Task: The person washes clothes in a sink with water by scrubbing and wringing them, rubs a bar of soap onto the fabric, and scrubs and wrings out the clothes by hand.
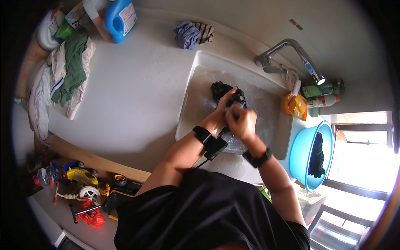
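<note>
Over the sink basin (200, 81), a wet black garment (221, 90) with some suds is bunched up between both hands. My left hand (225, 100) grips the cloth from the left side. My right hand (243, 122), slightly blurred, is curled against it with dark fabric showing between the fingers. Part of the garment hangs below the hands, mostly hidden by them. Cloudy water with foam fills the basin around the cloth. A black band circles each wrist, and the left one carries a small box with a cable.
Behind the sink stands a chrome faucet (281, 50). A bluish cloth (188, 35) lies on the rear ledge. On the right are an orange scoop (294, 105) and a blue tub (300, 153) with dark clothing. Clothes (73, 68) and a blue detergent jug (120, 22) sit left.
</note>
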Demonstrator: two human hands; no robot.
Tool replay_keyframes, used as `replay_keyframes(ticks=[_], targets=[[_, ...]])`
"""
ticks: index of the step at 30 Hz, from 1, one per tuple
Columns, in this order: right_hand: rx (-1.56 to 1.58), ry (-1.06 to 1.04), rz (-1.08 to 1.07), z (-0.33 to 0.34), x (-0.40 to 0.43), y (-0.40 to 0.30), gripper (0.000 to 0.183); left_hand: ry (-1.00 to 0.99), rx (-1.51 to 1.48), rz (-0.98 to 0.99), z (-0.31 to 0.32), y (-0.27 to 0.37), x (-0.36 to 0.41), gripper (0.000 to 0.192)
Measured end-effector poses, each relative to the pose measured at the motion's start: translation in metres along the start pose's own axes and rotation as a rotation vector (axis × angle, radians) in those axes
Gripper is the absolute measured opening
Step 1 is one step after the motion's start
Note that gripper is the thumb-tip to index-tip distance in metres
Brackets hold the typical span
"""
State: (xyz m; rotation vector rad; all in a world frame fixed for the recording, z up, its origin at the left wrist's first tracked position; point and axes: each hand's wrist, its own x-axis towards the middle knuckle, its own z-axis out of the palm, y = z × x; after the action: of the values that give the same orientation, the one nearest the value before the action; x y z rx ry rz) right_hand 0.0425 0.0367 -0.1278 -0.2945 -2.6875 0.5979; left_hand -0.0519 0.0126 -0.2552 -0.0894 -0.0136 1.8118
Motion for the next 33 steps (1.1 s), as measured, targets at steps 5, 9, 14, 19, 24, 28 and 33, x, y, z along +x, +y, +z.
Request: replay_keyframes(ticks=[5, 9, 14, 19, 24, 28, 33], targets=[[0.239, 0.009, 0.475, 0.022, 0.052, 0.114, 0.03, 0.408, 0.155, 0.211, 0.044, -0.012, 0.007, 0.026], [-0.182, -0.529, 0.318, -0.005, 0.06, 0.117, 0.037, 0.579, 0.334, 0.256, 0.042, -0.011, -0.007, 0.029], [0.214, -0.359, 0.084, -0.001, 0.022, 0.062, 0.045, 0.305, 0.234, 0.331, 0.028, -0.01, -0.001, 0.066], [-0.061, -0.109, 0.293, 0.015, 0.0, 0.039, 0.029, 0.25, 0.09, 0.072, 0.039, -0.014, -0.01, 0.093], [0.048, -0.153, 0.2, -0.026, -0.025, -0.008, 0.022, 0.445, -0.084, 0.068, 0.063, -0.006, -0.02, 0.065], [0.008, -0.101, 0.085, -0.018, -0.011, -0.015, 0.021, 0.15, -0.04, 0.017, -0.027, -0.004, -0.007, 0.045], [-0.183, 0.118, 0.216, 0.009, 0.026, 0.065, 0.029, 0.442, 0.152, 0.204, 0.037, -0.031, 0.004, 0.021]])
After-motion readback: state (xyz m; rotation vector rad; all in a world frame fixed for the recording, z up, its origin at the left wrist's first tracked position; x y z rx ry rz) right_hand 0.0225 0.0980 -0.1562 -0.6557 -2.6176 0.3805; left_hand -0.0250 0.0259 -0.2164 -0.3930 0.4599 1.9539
